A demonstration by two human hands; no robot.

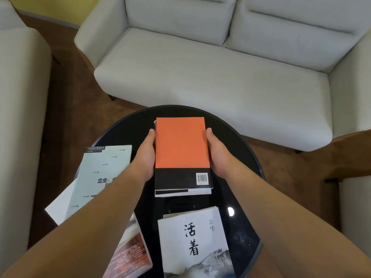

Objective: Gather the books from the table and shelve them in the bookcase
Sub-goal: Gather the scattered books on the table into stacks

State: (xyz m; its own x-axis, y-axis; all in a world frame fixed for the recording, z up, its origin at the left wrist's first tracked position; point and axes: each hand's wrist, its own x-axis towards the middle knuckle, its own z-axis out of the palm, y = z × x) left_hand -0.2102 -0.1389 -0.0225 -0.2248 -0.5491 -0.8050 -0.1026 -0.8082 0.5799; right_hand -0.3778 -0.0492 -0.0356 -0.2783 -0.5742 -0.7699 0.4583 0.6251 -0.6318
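1. Head view looks down on a round black bench with several books lying on it.
2. At the centre sits an orange book, back cover up, with a black band and a barcode at its near edge; it lies on top of at least one more book whose pages show beneath it.
3. Left hand presses its grip flat against the stack's 9 o'clock side, and right hand presses against the 3 o'clock side, so the stack is clamped between the two palms. Whether the stack is lifted off the bench I cannot tell.
4. At 8 o'clock a pale blue-green book overhangs the bench rim on top of a white book; the left forearm crosses over its lower part.
5. At 7 o'clock a red-covered book lies partly hidden under the same forearm.
6. At 6 o'clock a white book with black characters lies flat, between the two forearms.
7. At 12 o'clock beyond the bench stands a pale grey sofa, with an armchair at 9 o'clock.
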